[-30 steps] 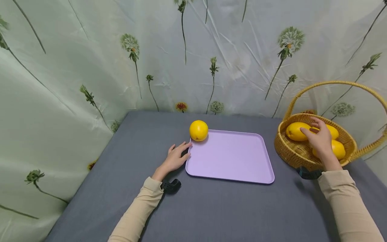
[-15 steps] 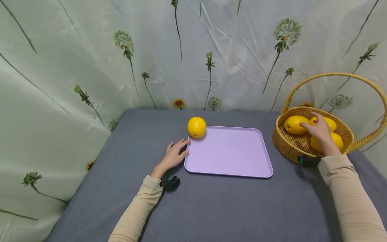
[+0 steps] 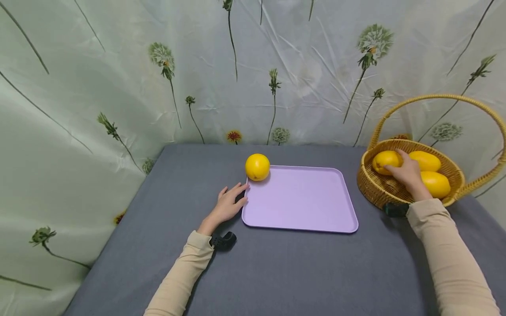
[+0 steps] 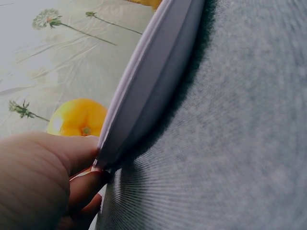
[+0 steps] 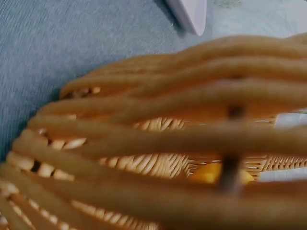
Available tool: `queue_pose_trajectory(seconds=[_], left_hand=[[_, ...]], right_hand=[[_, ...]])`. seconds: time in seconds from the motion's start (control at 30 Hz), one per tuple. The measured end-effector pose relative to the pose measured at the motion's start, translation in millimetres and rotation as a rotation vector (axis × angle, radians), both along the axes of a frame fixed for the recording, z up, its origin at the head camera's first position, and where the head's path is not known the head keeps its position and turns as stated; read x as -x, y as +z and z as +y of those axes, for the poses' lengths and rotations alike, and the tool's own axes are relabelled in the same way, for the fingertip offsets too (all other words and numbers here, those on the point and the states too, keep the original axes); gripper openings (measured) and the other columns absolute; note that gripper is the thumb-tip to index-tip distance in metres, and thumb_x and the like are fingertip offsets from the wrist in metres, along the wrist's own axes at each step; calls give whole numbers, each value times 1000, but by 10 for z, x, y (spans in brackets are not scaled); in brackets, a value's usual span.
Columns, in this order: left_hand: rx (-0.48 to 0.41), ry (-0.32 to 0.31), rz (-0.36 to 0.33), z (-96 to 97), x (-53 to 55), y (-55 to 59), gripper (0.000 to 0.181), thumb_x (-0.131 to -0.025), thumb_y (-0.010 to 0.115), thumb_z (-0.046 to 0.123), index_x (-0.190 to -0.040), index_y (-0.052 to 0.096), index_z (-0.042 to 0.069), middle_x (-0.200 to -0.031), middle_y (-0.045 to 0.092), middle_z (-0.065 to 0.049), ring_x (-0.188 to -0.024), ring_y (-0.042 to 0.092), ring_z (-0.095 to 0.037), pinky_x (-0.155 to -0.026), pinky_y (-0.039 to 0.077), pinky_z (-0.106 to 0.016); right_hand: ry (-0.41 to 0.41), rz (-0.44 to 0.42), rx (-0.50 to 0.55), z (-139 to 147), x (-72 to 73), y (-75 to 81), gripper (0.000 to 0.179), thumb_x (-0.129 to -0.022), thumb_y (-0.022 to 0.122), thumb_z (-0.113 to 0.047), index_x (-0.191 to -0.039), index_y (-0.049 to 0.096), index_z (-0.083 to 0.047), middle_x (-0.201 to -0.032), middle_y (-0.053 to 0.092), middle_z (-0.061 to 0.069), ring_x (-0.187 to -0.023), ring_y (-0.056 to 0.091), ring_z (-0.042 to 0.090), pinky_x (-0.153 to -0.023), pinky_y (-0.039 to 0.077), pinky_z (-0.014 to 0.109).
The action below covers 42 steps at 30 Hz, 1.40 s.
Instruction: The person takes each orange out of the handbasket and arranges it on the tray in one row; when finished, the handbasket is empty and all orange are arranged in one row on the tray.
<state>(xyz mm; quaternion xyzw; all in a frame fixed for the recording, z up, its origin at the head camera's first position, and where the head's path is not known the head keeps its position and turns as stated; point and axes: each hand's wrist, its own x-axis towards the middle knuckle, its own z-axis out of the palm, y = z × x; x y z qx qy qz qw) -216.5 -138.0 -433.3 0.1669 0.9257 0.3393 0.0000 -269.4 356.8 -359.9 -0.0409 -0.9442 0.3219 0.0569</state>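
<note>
A lilac tray (image 3: pixel 304 199) lies on the table, and my left hand (image 3: pixel 224 207) pinches its left rim; in the left wrist view the thumb (image 4: pixel 79 151) is over the rim (image 4: pixel 139 91) and fingers are under it. A rounded yellow fruit (image 3: pixel 257 166) sits in the tray's back left corner. At the right, my right hand (image 3: pixel 408 173) reaches into a wicker basket (image 3: pixel 369 188) and grips the leftmost yellow fruit (image 3: pixel 383 160), thumb in front and fingers behind. Two more smooth, oblong yellow fruits, one at the back (image 3: pixel 427 161) and one nearer (image 3: pixel 436 184), lie right of that hand.
The basket's tall arched handle (image 3: pixel 439 96) rises over the fruit. A flower-printed curtain (image 3: pixel 316 79) hangs behind the grey tablecloth (image 3: pixel 300 272). Basket weave (image 5: pixel 158 187) fills most of the right wrist view and hides the right hand there.
My right hand has moved left and down inside the basket, from above the fruits onto the leftmost one. The left hand stays at the tray's rim. The head view has shifted slightly.
</note>
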Motion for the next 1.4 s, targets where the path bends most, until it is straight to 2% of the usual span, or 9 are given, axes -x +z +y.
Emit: queue_pose_trajectory(seconds=[0.17, 0.37, 0.57, 0.8, 0.97, 1.23, 1.4], left_hand=[[2, 11, -18, -21, -46, -12, 46, -94, 52, 19, -138, 46, 7, -143, 48, -12, -141, 33, -31, -115, 9, -58], [9, 4, -4, -16, -5, 6, 46, -94, 51, 21, -138, 46, 7, -144, 47, -11, -141, 33, -29, -115, 8, -57], [13, 5, -19, -2, 15, 8, 46, -95, 50, 21, -139, 45, 7, -145, 46, -10, -142, 31, -29, -116, 7, -57], [24, 6, -23, 8, 11, 3, 46, -95, 50, 22, -139, 45, 8, -145, 46, -10, -143, 31, -28, -116, 7, -56], [18, 7, -17, 24, -4, -3, 46, -94, 51, 20, -138, 46, 8, -144, 47, -10, -142, 32, -29, -116, 8, -57], [7, 9, -5, 25, 27, 20, 46, -94, 51, 20, -138, 47, 7, -144, 47, -11, -142, 32, -29, -116, 8, -57], [14, 8, -9, 28, 17, 27, 46, -94, 52, 20, -138, 47, 8, -144, 47, -11, -142, 32, -29, -116, 8, -57]], right_hand=[[30, 7, -18, 1, 18, -76, 69, -92, 51, -26, -144, 21, 7, -137, 22, 47, -123, 17, 65, -98, 22, 64], [0, 68, -6, -29, 16, -126, 70, -84, 64, -23, -133, 26, 9, -129, 29, 44, -118, 22, 58, -91, 24, 58], [-6, 100, -40, -33, 11, -125, 66, -83, 66, -18, -127, 26, 10, -122, 31, 44, -114, 26, 57, -90, 25, 59], [60, 96, -121, -6, 2, -117, 67, -87, 62, -18, -138, 28, 8, -128, 32, 44, -112, 27, 62, -91, 23, 62], [110, 109, -164, 5, -30, -106, 62, -87, 64, -18, -134, 35, 10, -126, 36, 45, -108, 31, 60, -90, 24, 61], [148, 222, -166, 2, -37, -49, 63, -78, 71, -10, -131, 44, 10, -123, 43, 43, -100, 41, 56, -87, 29, 59], [138, 226, -125, 27, -88, -7, 63, -79, 71, -12, -132, 44, 8, -125, 44, 43, -105, 42, 55, -89, 30, 59]])
